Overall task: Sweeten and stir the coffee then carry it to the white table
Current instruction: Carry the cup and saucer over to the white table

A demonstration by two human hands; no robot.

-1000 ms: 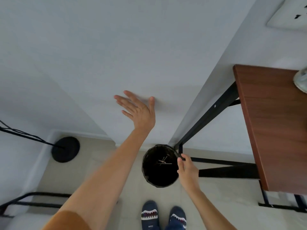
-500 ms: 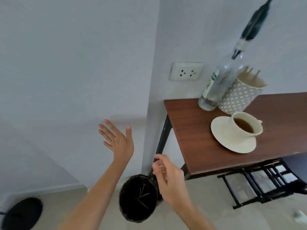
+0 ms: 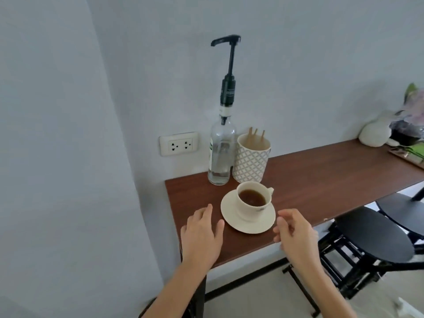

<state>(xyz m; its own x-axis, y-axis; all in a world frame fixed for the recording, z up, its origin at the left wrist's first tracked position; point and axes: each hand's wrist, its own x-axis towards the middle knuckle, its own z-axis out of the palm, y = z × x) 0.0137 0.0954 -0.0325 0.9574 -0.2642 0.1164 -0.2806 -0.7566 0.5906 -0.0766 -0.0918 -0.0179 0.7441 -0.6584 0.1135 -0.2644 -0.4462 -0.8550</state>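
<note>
One cup of coffee (image 3: pixel 252 200) sits on one saucer (image 3: pixel 247 222) near the left end of the brown wooden table (image 3: pixel 321 180), dark liquid well up inside it and its handle turned to the right. Behind it stand one clear pump bottle (image 3: pixel 221 154) with a tall black pump, and just to its right one patterned holder (image 3: pixel 251 160) with three wooden stir sticks (image 3: pixel 255 137) poking out. One double wall socket (image 3: pixel 179 144) is on the wall to the left; two black stools (image 3: pixel 376 237) stand under the table's right part, and a white rabbit figure (image 3: pixel 376 131) sits at the far end.

The left hand (image 3: pixel 202 235) lies palm-down over the table just left of the saucer, fingers loosely spread, holding nothing. The right hand (image 3: pixel 293 232) hovers just right of the saucer, fingers curled in but not closed on anything — empty too. Neither touches the saucer.

Half a second ago both hands were down by a black bin beside the table; a second ago the right hand was at the bin's rim. Now the bin is out of view and the hands flank the cup.
</note>
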